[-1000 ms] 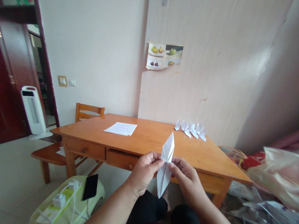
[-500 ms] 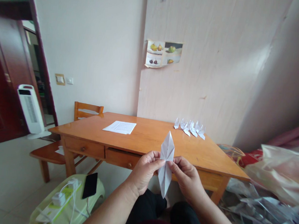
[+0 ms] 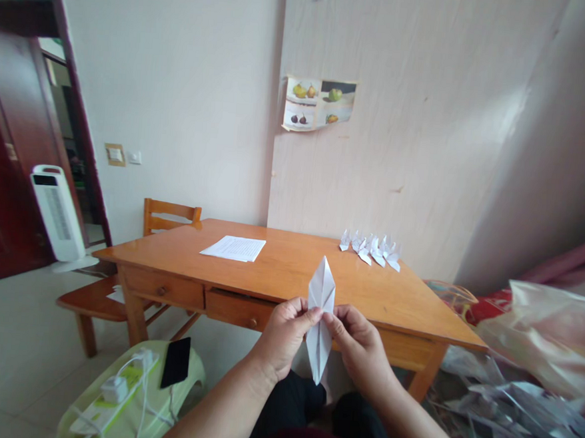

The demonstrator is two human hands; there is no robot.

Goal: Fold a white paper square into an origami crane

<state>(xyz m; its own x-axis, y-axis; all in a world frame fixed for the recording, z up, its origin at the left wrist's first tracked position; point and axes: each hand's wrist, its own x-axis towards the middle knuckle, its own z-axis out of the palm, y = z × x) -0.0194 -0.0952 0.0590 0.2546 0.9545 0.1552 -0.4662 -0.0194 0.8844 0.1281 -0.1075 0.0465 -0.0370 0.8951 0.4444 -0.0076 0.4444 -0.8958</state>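
Note:
Between my two hands, in front of the table's near edge, a folded white paper (image 3: 322, 284) stands upright, a long diamond pointed at top and bottom. My left hand (image 3: 287, 332) pinches its left side at mid-height, thumb across the front. On the opposite side my right hand (image 3: 359, 337) grips the same paper, its thumb close to the left one. The fingers behind the paper are partly hidden. Several folded white paper pieces (image 3: 370, 248) sit grouped at the table's far right. A stack of printed sheets (image 3: 233, 248) lies further left on the tabletop.
The wooden table (image 3: 289, 272) has drawers along its front. At lower left, a pale green stool (image 3: 196, 372) carries a power strip (image 3: 104, 399) and a black phone (image 3: 176, 362). A wooden bench (image 3: 89, 298) is beyond it. Plastic bags (image 3: 539, 336) are heaped at right.
Both hands and the folded paper have shifted slightly left. The thumbs have moved a little closer together over the paper's middle, and the grip continues on both sides.

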